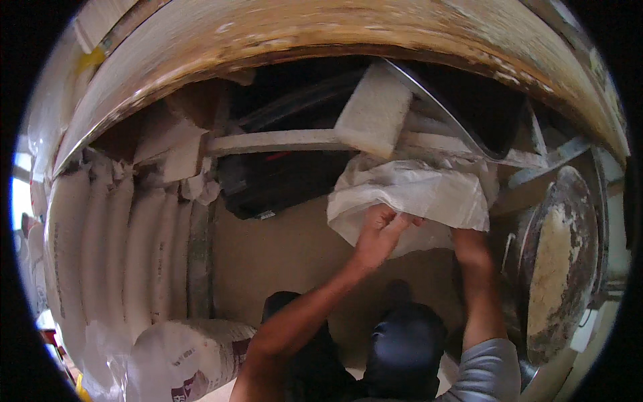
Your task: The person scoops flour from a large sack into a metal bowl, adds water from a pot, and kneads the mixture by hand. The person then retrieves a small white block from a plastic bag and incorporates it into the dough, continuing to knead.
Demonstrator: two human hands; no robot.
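Observation:
A white woven sack (pixel 432 193) is in front of me below the worktop, its mouth folded over and opening toward me. My left hand (pixel 382 235) pinches the near edge of the sack's mouth between thumb and fingers. My right hand (pixel 471 245) reaches in under the folded flap at the sack's right side. The fingers of that hand are hidden behind the white fabric, so their grip does not show. Both forearms extend forward above my dark-clad knees.
A worn wooden worktop (pixel 301 35) overhangs the far side, with a pale crossbar (pixel 276 140) beneath. Filled sacks (pixel 115 246) line the left; another sack (pixel 186 352) lies nearer. A black bag (pixel 281 181) sits behind. At right stands a round container (pixel 557 271) with a crusted top.

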